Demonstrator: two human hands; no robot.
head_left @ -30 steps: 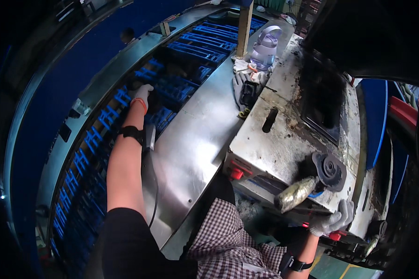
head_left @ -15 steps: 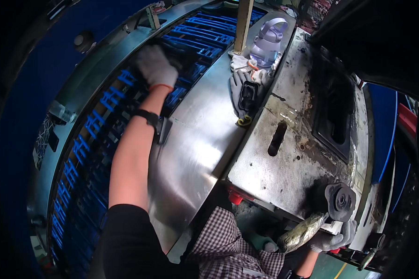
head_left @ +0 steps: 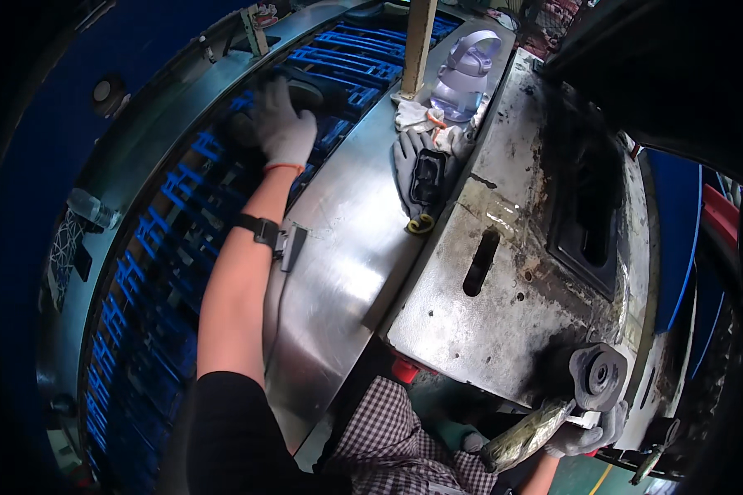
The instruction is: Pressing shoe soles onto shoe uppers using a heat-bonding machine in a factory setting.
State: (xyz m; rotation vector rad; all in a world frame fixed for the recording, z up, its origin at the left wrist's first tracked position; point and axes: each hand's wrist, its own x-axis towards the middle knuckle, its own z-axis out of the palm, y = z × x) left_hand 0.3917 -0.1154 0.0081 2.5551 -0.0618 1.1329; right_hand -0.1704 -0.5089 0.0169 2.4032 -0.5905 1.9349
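My left hand (head_left: pixel 285 132), in a pale glove with an orange cuff, reaches over the rack of blue bars (head_left: pixel 186 177). Its fingers are stretched out beside a dark, rounded piece (head_left: pixel 305 92) lying on the bars. What lies beneath the fingers is hard to make out. My gloved right hand (head_left: pixel 584 436) is at the machine's near right corner, fingers curled below a black round knob (head_left: pixel 603 375). A lever handle wrapped in shiny tape (head_left: pixel 524 437) partly covers that hand, so what it grips is hidden.
A steel ledge (head_left: pixel 338 272) runs between the rack and the worn metal machine top (head_left: pixel 462 326). On the ledge stand a lilac bottle (head_left: pixel 462 82), loose grey gloves (head_left: pixel 406 165) and a black tray (head_left: pixel 428 175). A wooden post (head_left: pixel 418 49) rises beside them. A clear bottle (head_left: pixel 91 206) lies far left.
My left hand, blurred before, is now sharper, and the dark rounded piece shows more plainly beside it. The whole view has shifted slightly. My right hand stays by the knob.
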